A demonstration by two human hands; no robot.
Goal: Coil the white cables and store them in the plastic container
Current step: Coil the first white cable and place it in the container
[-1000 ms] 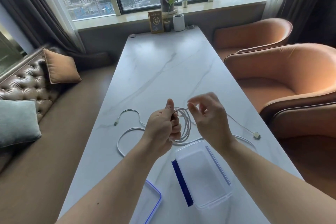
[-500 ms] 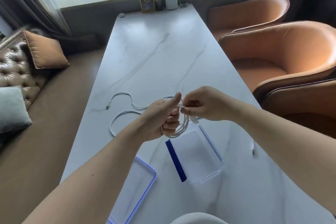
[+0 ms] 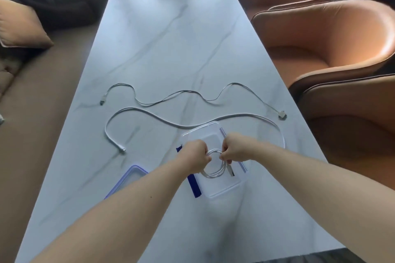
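The coiled cable (image 3: 215, 165) hangs between my hands right above the open container (image 3: 213, 134), so I judge I'm at the storing step for this one: next it should go down flat inside so the loops don't spring apart. My left hand (image 3: 195, 156) is clenched on the coil at its 9 o'clock side, my right hand (image 3: 232, 151) pinches it at 2 o'clock, both forearms stretched forward. Two loose cables (image 3: 181, 92) wait on the counter (image 3: 171, 28) toward 12 o'clock.
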